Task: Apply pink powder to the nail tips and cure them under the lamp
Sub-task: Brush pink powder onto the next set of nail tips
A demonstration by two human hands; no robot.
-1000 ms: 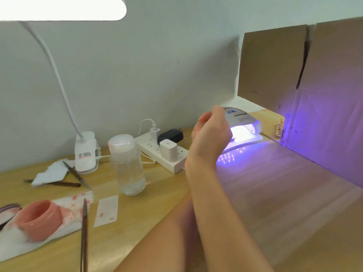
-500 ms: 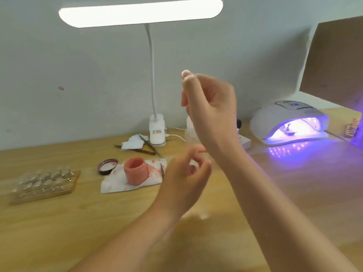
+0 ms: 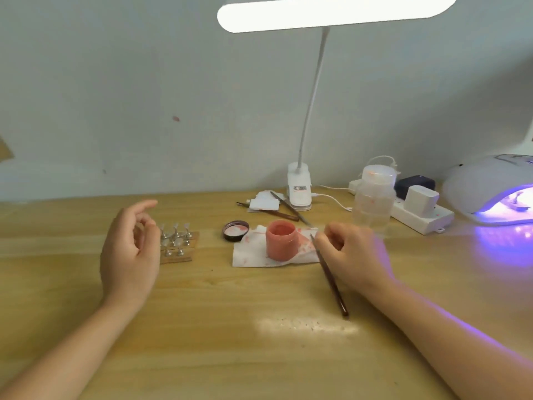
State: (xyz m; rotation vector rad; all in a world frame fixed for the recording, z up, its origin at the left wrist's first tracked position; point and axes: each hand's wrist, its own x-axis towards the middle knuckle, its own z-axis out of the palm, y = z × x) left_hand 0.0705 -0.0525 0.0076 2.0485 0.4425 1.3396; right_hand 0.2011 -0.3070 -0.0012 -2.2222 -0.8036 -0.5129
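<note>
In the middle of the frame I see the round pink powder jar [image 3: 281, 244] standing open on a stained white paper [image 3: 253, 255], my right hand [image 3: 353, 255] pinching a thin dark brush [image 3: 331, 280] beside it, and my left hand [image 3: 129, 252] loose, holding nothing, by the tray of clear nail tips [image 3: 176, 243], with the glowing purple curing lamp [image 3: 490, 192] at far right.

Left hand [image 3: 129, 252] loosely curled, right hand [image 3: 350, 254] fingers curled, forearms extended

A home nail-art corner is suggested by the glowing curing lamp [image 3: 490, 192] at right and the powder jar [image 3: 281, 243] on a wooden counter [image 3: 202, 313].
</note>
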